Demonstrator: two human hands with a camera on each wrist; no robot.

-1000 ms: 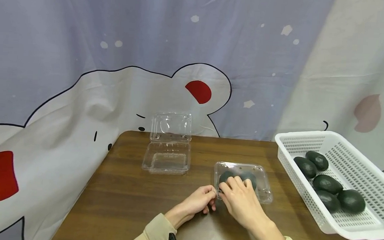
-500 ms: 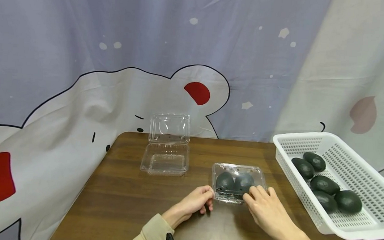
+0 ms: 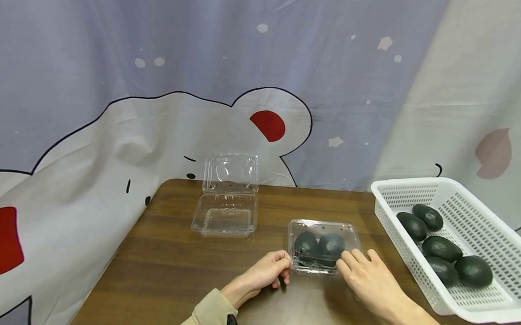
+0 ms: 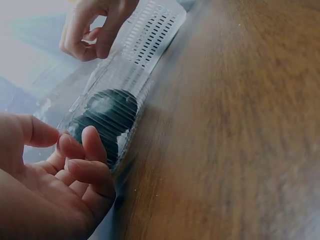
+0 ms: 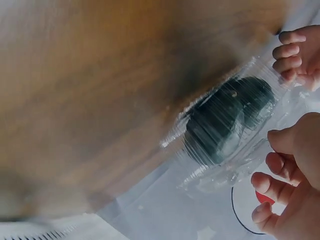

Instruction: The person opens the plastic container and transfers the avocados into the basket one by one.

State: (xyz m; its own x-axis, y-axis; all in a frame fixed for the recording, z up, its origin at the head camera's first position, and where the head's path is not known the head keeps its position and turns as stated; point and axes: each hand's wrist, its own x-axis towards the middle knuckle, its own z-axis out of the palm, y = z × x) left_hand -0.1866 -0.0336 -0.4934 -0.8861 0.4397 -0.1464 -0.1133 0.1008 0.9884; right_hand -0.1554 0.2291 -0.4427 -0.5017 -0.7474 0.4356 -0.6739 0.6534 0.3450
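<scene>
A printed curtain (image 3: 196, 46) (lilac, white and red) hangs behind a wooden table (image 3: 171, 270).

Tabletop (image 3: 179, 281): brown wood grain, smooth, soft sheen on near side. Closed container (image 3: 351, 237): clear thin plastic, glossy, ribbed walls. Open container (image 3: 226, 215), far left: clear plastic too, shiny highlights on lid. Basket (image 3: 483, 221), right: white perforated plastic, smooth. Fruit in basket (image 3: 441, 248): dark, faintly glossy skin. Backdrop (image 3: 266, 50): matt printed cloth, creased. Sleeves (image 3: 212, 309): matt beige cloth.
</scene>
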